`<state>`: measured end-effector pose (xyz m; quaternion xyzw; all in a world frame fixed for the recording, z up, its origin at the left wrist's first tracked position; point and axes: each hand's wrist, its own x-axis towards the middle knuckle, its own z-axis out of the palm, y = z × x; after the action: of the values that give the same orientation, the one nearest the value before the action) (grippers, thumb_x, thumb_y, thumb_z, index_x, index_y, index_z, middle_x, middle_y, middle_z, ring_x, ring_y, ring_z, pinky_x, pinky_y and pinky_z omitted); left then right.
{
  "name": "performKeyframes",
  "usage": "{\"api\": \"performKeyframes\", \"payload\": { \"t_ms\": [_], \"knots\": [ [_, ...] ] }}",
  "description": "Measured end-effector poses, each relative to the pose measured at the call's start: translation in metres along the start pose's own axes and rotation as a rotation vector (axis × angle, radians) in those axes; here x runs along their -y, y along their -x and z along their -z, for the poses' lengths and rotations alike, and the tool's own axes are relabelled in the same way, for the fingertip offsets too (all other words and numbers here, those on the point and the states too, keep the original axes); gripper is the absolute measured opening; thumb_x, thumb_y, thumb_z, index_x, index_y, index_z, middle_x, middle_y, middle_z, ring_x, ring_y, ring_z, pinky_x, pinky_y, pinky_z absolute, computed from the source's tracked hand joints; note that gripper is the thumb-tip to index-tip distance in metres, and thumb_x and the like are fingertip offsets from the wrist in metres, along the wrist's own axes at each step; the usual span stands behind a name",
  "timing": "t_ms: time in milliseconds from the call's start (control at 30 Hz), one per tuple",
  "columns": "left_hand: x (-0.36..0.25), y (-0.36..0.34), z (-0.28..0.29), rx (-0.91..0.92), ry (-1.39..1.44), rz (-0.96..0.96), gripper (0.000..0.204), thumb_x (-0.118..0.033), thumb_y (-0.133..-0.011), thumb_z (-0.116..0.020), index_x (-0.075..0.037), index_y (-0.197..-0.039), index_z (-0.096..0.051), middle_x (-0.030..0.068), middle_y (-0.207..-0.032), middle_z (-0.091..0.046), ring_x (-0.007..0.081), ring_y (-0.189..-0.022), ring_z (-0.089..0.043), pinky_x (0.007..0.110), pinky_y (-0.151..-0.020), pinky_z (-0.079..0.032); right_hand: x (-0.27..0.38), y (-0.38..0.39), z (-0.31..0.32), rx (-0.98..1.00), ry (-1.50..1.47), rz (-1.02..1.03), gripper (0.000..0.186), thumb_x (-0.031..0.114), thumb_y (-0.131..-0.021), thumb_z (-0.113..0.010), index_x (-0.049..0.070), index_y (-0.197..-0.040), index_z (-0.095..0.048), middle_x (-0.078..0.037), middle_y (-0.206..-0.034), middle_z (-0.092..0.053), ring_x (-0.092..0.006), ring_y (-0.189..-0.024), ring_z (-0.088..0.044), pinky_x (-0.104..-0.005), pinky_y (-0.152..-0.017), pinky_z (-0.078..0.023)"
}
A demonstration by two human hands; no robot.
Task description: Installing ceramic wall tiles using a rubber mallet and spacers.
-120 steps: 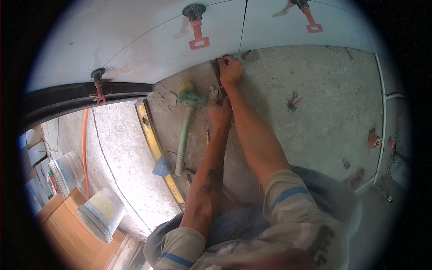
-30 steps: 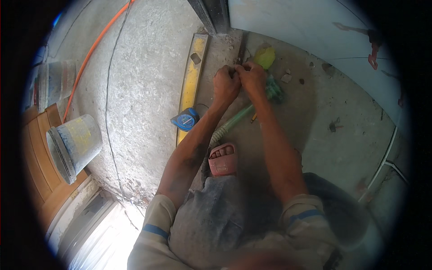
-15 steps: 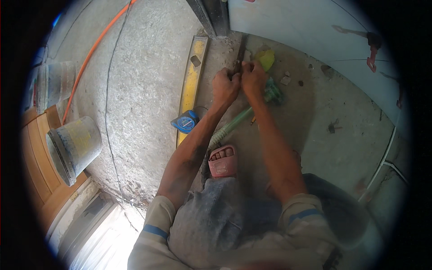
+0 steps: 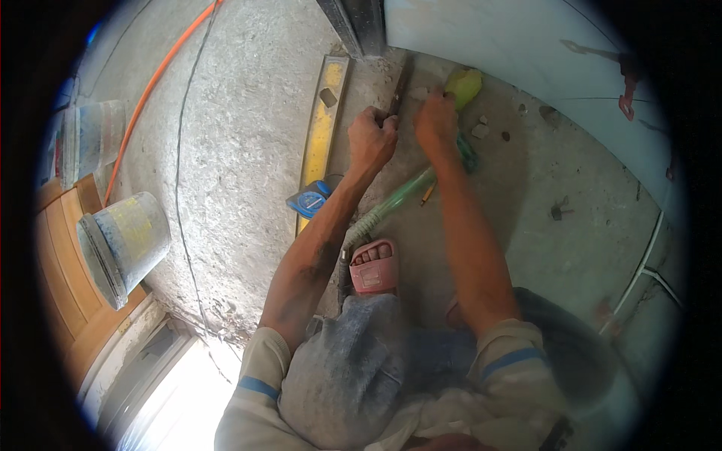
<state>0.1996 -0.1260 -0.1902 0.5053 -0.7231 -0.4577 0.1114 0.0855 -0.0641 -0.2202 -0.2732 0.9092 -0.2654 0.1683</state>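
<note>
My left hand (image 4: 370, 143) has its fingers curled on a narrow dark strip (image 4: 398, 86) lying toward the wall. My right hand (image 4: 438, 124) is just right of the strip, fingers bent, partly hiding the bright yellow head of a tool (image 4: 466, 86); anything it grips is hidden. Below it lies the tool's green handle (image 4: 398, 195), with a pencil (image 4: 426, 194) alongside. To the left, a yellow spirit level (image 4: 323, 135) lies on the concrete, a blue tape measure (image 4: 308, 201) on it.
Pink sandal (image 4: 374, 274) on my foot; dark metal frame (image 4: 353, 26); pale panels with red levelling clips (image 4: 626, 98); buckets (image 4: 128, 244) and wooden boards (image 4: 60, 255) at left; orange hose (image 4: 154, 86), thin cable (image 4: 180, 135) and white conduit (image 4: 639, 270) along the floor's sides.
Since half a second ago my right hand has moved right, away from my left hand, toward the yellow tool head. Over four seconds the view has turned, bringing the metal frame to top centre.
</note>
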Motion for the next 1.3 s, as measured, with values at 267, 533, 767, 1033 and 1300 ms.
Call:
{"api": "performKeyframes", "payload": {
  "t_ms": [267,533,767,1033,1300],
  "knots": [
    [0.004,-0.002,-0.005,-0.017,-0.020,-0.019,0.027,-0.022,-0.078,-0.064,0.005,-0.083,-0.065,0.0251,-0.077,-0.065,0.0388,-0.079,-0.066,0.044,-0.074,-0.050,0.006,0.023,0.010,0.079,-0.131,0.091,0.026,0.019,-0.085,-0.066,-0.003,-0.097,-0.062,-0.023,-0.091,-0.064,-0.0381,-0.084,-0.065,-0.0453,-0.071,-0.051],
    [0.013,-0.004,-0.010,-0.011,-0.033,-0.042,0.027,-0.024,-0.078,-0.062,0.004,-0.081,-0.064,0.0244,-0.078,-0.065,0.0399,-0.079,-0.065,0.045,-0.074,-0.050,-0.004,0.017,-0.022,0.180,-0.522,-0.116,0.030,0.031,-0.083,-0.067,0.000,-0.081,-0.068,-0.018,-0.076,-0.067,-0.0364,-0.074,-0.065,-0.0433,-0.067,-0.049],
    [0.032,-0.014,-0.017,0.000,-0.084,-0.137,0.031,-0.026,-0.080,-0.064,0.004,-0.086,-0.067,0.0156,-0.075,-0.068,0.0225,-0.071,-0.065,0.035,-0.069,-0.051,-0.008,0.019,-0.036,-0.013,-0.402,-0.049,0.030,0.033,-0.076,-0.069,0.003,-0.075,-0.069,-0.019,-0.076,-0.067,-0.0382,-0.075,-0.064,-0.0465,-0.070,-0.050],
    [0.031,-0.015,-0.016,0.035,-0.146,-0.143,0.028,-0.022,-0.083,-0.063,0.005,-0.089,-0.066,0.0133,-0.073,-0.067,0.0190,-0.068,-0.064,0.033,-0.065,-0.051,0.003,0.022,-0.028,-0.001,-0.551,-0.215,0.023,0.025,-0.075,-0.069,0.002,-0.076,-0.068,-0.019,-0.080,-0.066,-0.0383,-0.078,-0.065,-0.0472,-0.071,-0.051],
    [0.029,-0.014,-0.016,0.065,-0.087,-0.056,0.034,-0.031,-0.082,-0.064,0.002,-0.090,-0.069,0.0190,-0.079,-0.069,0.0286,-0.077,-0.067,0.039,-0.072,-0.050,0.005,0.023,-0.039,-0.082,-0.485,-0.254,0.024,0.028,-0.076,-0.070,0.004,-0.079,-0.071,-0.020,-0.082,-0.067,-0.0382,-0.079,-0.065,-0.0471,-0.072,-0.051]
  ]
}}
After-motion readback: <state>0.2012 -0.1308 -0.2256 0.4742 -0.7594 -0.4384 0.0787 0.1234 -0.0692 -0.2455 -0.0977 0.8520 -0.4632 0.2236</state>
